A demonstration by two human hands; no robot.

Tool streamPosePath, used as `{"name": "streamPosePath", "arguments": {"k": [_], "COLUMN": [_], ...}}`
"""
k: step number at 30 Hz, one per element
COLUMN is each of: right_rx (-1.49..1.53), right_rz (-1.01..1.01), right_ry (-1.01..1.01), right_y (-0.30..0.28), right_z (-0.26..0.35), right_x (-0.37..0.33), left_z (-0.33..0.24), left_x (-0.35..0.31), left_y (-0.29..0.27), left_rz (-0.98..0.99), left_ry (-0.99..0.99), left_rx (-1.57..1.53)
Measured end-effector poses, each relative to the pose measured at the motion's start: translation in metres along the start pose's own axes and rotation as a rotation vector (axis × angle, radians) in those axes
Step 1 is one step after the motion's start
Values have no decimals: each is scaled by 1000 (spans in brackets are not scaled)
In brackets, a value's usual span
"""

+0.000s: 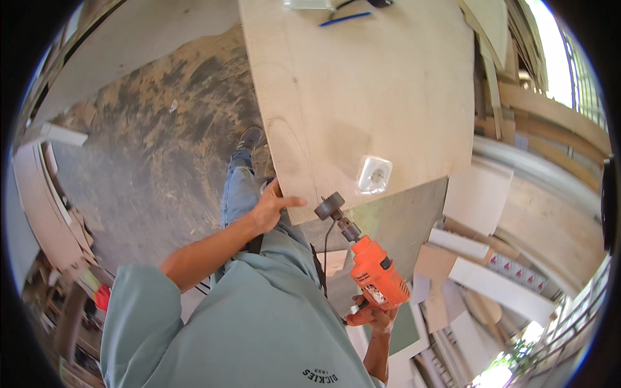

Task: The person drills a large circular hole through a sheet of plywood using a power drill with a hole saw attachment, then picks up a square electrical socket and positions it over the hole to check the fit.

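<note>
An orange power drill (pixel 376 271) is in my right hand (pixel 376 317), with the fingers wrapped round its handle. A dark round hole saw (pixel 330 205) sits in its chuck (pixel 350 229), at the near edge of a pale wooden board (pixel 362 84). Whether the saw's teeth touch the wood, I cannot tell. My left hand (pixel 272 208) grips the board's near left corner, thumb on top and part of the fingers hidden at the edge. On the board, right of the hole saw, lies a white wall socket (pixel 374 174) in clear plastic.
A blue pen (pixel 345 19) lies at the board's far end. Wood offcuts and panels (pixel 479 197) are piled on the right, with long planks (pixel 550 113) behind. More boards (pixel 52 207) stack up at the left. The floor (pixel 155 149) is dusty, and a cord (pixel 326 249) hangs below the hole saw.
</note>
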State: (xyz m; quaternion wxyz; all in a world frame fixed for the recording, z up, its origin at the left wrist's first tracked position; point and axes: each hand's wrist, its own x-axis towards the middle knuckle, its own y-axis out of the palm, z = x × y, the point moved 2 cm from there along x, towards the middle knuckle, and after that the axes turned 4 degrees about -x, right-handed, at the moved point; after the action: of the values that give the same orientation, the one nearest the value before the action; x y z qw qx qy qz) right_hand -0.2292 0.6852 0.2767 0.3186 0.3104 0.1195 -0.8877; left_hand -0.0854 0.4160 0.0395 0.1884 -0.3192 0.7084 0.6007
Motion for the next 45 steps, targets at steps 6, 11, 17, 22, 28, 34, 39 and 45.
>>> {"name": "streamPosePath", "arguments": {"k": [6,11,17,22,28,34,39,45], "right_rx": [-38,-142,-258,-426,-569,-639,-718,-760], "right_rz": [34,75,137,21,-56,-81,-153,-147], "right_ry": [114,123,94,95,98,144,157,154], "right_y": [-32,-31,-14,11,35,44,54,48], "right_z": [4,21,44,57,71,83,90,94], "right_x": [27,44,50,46,38,35,26,29], "left_z": [23,21,17,19,20,29,30,28], "left_x": [-30,-25,-27,-26,-25,-20,-18,-16], "left_y": [29,38,41,44,43,39,37,34], "left_rz": [-178,-346,-414,-416,-454,-477,-435,-420], "left_ry": [372,444,457,448,488,448,375,419], "left_rx": [253,417,450,338,342,347,315,289]}}
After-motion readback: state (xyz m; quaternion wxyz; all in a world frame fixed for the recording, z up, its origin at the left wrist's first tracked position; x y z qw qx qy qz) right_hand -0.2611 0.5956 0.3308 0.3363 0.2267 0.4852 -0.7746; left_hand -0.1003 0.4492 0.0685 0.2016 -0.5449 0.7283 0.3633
